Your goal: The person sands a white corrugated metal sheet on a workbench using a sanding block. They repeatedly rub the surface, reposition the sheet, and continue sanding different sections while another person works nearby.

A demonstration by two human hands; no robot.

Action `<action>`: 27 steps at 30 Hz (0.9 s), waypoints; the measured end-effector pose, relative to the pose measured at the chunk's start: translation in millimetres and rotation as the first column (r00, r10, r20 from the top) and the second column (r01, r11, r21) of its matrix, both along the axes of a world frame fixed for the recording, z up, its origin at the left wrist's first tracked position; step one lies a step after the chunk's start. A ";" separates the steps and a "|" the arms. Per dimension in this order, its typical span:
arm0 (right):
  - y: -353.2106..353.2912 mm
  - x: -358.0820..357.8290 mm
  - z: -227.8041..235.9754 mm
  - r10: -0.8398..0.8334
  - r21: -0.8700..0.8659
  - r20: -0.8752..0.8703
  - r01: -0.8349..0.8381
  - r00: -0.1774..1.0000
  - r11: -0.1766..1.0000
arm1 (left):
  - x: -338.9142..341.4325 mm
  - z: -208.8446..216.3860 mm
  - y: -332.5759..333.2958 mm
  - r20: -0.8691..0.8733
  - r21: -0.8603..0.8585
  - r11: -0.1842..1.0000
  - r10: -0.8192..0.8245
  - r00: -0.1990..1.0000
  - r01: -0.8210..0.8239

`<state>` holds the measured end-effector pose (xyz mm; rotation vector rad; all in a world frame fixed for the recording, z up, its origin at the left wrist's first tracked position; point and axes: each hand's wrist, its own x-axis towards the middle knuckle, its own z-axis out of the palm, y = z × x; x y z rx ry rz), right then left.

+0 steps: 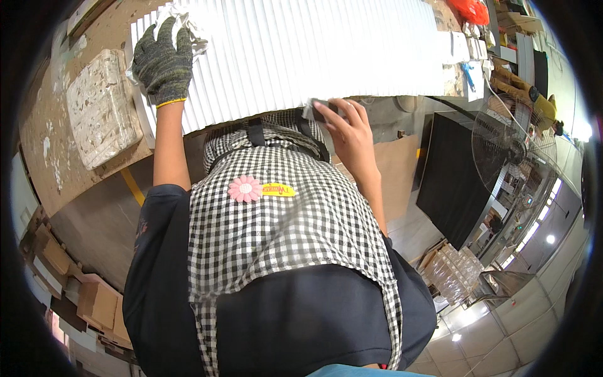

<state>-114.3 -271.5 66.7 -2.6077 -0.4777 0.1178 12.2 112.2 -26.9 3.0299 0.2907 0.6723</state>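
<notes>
A row of long white strips lies side by side over the workbench. My left hand, in a dark grey knitted glove with a yellow cuff, lies over the left end of the row. Its fingers are stretched and apart, touching a crumpled white cloth that partly hides under them. By the front edge of the strips, my bare right hand pinches a small dark block with a pale, greyish end. What the block is made of cannot be made out.
A paint-flaked, wrapped slab sits on the brown workbench at the left. Right of the bench stand a large black panel and a caged fan. A red plastic bag lies at the far right. Another person is beyond.
</notes>
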 end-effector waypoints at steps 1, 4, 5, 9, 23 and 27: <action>11.4 5.5 -2.9 -0.007 0.043 0.042 0.006 0.999 0.999 | 1.2 0.7 0.5 -0.005 0.010 1.000 -0.012 1.000 0.012; 40.0 28.6 -19.5 0.063 0.009 0.134 -0.064 0.989 0.998 | 4.4 0.0 6.2 -0.017 -0.031 0.998 -0.048 0.999 0.048; 40.7 29.5 -20.2 0.099 -0.065 0.160 -0.090 0.982 0.994 | 4.7 -0.5 8.2 -0.020 -0.056 0.997 -0.057 0.998 0.056; 6.8 13.6 7.6 0.267 -0.084 -0.028 -0.269 0.963 0.960 | 0.5 5.6 -1.2 -0.020 -0.084 0.996 -0.014 1.000 0.012; 65.8 184.4 -72.7 0.202 -0.176 0.409 -0.141 0.890 0.974 | -1.7 5.8 -6.6 -0.053 -0.037 0.999 0.035 0.998 -0.037; 103.9 287.3 -98.6 0.185 -0.147 0.468 -0.130 0.864 0.980 | -1.3 -1.4 -0.6 -0.031 -0.002 0.999 0.038 0.999 -0.038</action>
